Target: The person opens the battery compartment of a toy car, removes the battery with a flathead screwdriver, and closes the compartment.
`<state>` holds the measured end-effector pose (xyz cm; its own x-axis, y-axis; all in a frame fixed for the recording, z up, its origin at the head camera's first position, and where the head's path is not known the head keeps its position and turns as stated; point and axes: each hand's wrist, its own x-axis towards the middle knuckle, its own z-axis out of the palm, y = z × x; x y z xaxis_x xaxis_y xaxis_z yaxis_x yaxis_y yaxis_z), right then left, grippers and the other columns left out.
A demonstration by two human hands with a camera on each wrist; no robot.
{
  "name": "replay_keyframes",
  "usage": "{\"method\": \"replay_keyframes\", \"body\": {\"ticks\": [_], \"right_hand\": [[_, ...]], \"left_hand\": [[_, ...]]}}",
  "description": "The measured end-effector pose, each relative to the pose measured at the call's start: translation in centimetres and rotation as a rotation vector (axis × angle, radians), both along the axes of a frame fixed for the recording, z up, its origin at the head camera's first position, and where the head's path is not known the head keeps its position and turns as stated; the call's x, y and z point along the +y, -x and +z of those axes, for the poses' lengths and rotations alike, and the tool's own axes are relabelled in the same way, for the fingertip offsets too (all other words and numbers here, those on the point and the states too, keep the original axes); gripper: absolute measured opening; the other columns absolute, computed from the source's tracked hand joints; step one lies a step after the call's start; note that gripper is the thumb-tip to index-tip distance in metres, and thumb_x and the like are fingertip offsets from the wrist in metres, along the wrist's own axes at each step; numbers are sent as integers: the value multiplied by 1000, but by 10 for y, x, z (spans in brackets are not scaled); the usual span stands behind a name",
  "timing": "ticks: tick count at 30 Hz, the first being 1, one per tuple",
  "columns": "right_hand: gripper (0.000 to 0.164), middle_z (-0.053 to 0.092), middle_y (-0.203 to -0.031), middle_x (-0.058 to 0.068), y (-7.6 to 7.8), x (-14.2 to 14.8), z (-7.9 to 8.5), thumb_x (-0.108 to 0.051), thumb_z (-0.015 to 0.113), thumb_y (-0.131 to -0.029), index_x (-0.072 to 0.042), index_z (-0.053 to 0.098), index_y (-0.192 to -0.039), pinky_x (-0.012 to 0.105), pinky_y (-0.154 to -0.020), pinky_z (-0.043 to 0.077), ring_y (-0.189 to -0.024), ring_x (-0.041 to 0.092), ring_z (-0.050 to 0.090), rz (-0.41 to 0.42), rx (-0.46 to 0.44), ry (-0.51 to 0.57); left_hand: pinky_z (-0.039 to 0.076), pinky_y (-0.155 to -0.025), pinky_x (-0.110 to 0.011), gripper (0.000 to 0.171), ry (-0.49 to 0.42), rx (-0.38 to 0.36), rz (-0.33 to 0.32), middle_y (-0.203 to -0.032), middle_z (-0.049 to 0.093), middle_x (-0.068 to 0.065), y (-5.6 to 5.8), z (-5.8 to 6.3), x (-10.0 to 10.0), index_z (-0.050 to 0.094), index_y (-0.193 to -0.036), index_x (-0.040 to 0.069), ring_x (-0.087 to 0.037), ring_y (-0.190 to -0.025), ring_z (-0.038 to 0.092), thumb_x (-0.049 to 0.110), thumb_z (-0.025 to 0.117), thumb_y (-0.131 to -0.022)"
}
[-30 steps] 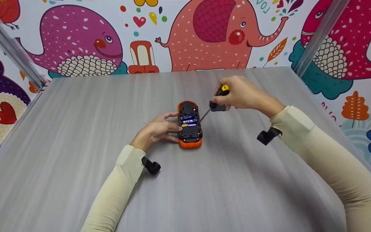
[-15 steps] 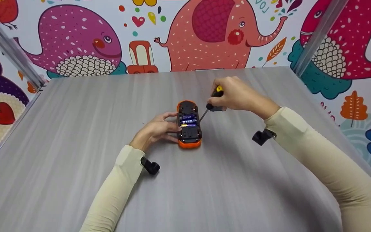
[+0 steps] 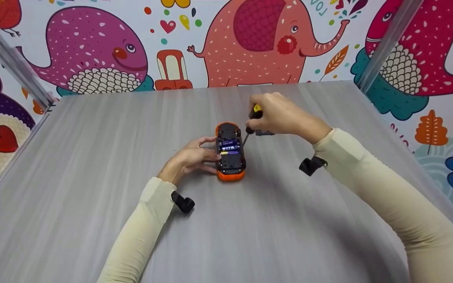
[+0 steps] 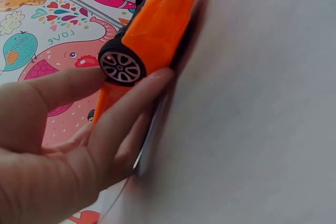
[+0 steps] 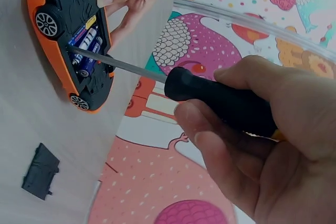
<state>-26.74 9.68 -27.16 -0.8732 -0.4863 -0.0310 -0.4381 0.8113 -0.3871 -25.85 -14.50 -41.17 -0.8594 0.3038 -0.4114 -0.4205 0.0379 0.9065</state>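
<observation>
The screwdriver (image 5: 220, 100) has swung nearer the toy car (image 3: 231, 162) and stands steeper, its tip beside the batteries (image 3: 229, 145). The unmoved car lies upside down on the table (image 3: 85, 165); the left hand (image 3: 189, 158) holds its side, fingers spread. The right hand (image 3: 280, 114) pinches the handle, near the black cover (image 5: 41, 171).

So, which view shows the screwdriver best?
The right wrist view: the screwdriver is large, its shaft unobstructed. The head view shows it small, partly hidden by the right hand; the left wrist view shows shaft and some handle, tip hidden.
</observation>
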Motion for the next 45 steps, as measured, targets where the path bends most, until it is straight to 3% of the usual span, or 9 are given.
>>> {"method": "replay_keyframes", "body": {"ticks": [5, 9, 16, 22, 27, 30, 34, 38, 45], "right_hand": [[27, 68, -100, 12, 11, 24, -10, -28, 74, -92, -10, 62, -108, 26, -60, 60, -79, 23, 67, -11, -101, 124], [28, 70, -97, 14, 17, 47, -23, -29, 73, -93, -9, 61, -108, 26, -59, 61, -80, 22, 68, 3, -155, 245], [29, 72, -98, 15, 23, 75, -47, -28, 72, -93, -7, 59, -109, 26, -61, 61, -83, 24, 71, 45, -175, 388], [33, 70, -102, 21, 29, 96, -73, -26, 71, -94, -1, 58, -111, 26, -62, 62, -81, 17, 74, 70, -203, 506], [33, 72, -102, 23, 34, 112, -98, -23, 70, -95, 2, 58, -112, 30, -64, 63, -81, 15, 74, 43, -247, 606], [32, 73, -98, 17, 36, 118, -109, -24, 70, -95, 0, 59, -112, 30, -65, 63, -81, 15, 75, 14, -266, 631], [30, 75, -95, 9, 37, 121, -114, -27, 70, -95, -4, 60, -111, 31, -66, 64, -83, 19, 75, -2, -271, 625], [29, 75, -98, 13, 37, 121, -112, -27, 70, -95, -5, 60, -110, 34, -66, 64, -85, 25, 75, 18, -274, 621], [28, 75, -98, 18, 37, 121, -108, -22, 70, -95, -1, 59, -111, 31, -62, 63, -79, 15, 74, 35, -297, 641]], "left_hand": [[62, -84, -49, 75, -7, 7, -9, -135, 58, -30, -1, 1, 0, 34, -154, 14, -31, -103, 69, -10, 62, -88], [62, -84, -49, 75, -12, 3, -8, -135, 57, -31, -1, 1, 0, 34, -154, 13, -30, -100, 70, -10, 61, -88], [63, -80, -47, 74, -17, 11, 6, -133, 58, -31, -2, -1, 0, 34, -153, 12, -27, -95, 70, -11, 61, -87], [63, -81, -48, 73, -14, -2, 10, -136, 57, -31, -1, -3, 0, 35, -152, 12, -29, -102, 68, -10, 61, -88], [63, -82, -49, 74, -5, 0, 12, -135, 57, -32, 0, -3, 0, 35, -153, 12, -30, -103, 68, -10, 61, -87], [62, -83, -49, 74, -7, 2, 9, -135, 57, -32, 1, -3, 0, 34, -153, 11, -30, -102, 69, -10, 61, -87], [62, -83, -49, 74, -13, -4, 7, -135, 58, -33, 1, -3, 0, 34, -153, 12, -30, -102, 69, -10, 61, -88], [63, -82, -48, 73, -11, -2, 11, -134, 58, -32, 1, -2, 0, 35, -152, 12, -29, -100, 69, -10, 61, -88], [63, -81, -48, 73, -16, 5, 1, -134, 58, -32, 0, -2, -1, 34, -152, 11, -28, -97, 70, -11, 61, -88]]}}
